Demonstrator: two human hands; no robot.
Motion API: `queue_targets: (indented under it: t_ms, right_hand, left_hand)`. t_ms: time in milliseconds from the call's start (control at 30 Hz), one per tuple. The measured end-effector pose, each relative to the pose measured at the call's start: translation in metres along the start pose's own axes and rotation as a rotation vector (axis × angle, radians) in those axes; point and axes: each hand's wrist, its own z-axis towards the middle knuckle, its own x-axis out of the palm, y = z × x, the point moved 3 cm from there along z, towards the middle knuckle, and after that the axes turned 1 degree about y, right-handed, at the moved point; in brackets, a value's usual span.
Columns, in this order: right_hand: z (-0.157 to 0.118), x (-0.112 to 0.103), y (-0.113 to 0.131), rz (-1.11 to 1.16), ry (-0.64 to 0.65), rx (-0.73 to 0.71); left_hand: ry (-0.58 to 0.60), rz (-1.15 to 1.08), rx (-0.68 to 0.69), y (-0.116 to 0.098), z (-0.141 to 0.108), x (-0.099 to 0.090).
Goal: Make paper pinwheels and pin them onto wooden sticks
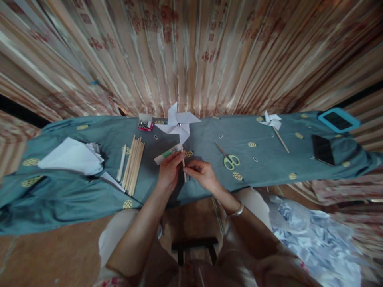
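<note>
A white paper pinwheel (182, 118) with a round pin at its centre is in the middle, beyond my hands. Its wooden stick (184, 176) points toward me. My left hand (168, 170) is closed around the upper part of the stick, just below the paper blades. Lower down, the thumb and fingers of my right hand (203, 174) pinch the same stick. A flat green and white packet (161, 158) lies partly hidden beside my left fingers. Scissors with pale green handles (231, 162) rest to the right of my right hand.
Left on the cloth-covered table are wooden sticks (133, 165), a white tube (121, 163), stacked paper (72, 156) and a small open box of pins (145, 124). Rightward lie another pinwheel (273, 120), a phone (323, 149) and a blue-framed device (339, 119). A plastic bag (317, 239) stands below right.
</note>
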Motion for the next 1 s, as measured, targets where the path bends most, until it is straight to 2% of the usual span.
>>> queue_targets:
  t_ms: [367,467,533,633,800,1000]
  right_hand:
    - [-0.001,0.002,0.004,-0.003,-0.02,0.017]
    - [-0.004,-0.007,0.009,-0.045,-0.05,0.009]
    - [-0.008,-0.022,0.012,-0.099,-0.091,-0.007]
    - [-0.016,-0.059,0.014,-0.165,-0.146,-0.018]
    - [-0.026,-0.153,0.02,-0.375,-0.358,-0.022]
    - [-0.029,-0.262,0.041,-0.949,-0.6,0.128]
  left_hand:
    - [0.014,-0.018,0.018,0.001,-0.001,0.005]
    - [0.023,-0.011,0.022,0.002,-0.001,0.004]
    - [0.019,-0.015,0.009,0.003,-0.002,0.003]
    - [0.003,-0.003,-0.011,0.004,-0.002,0.001]
    - [0.026,0.042,-0.025,0.007,-0.002,0.001]
    - [0.025,0.066,-0.025,0.014,-0.002,0.002]
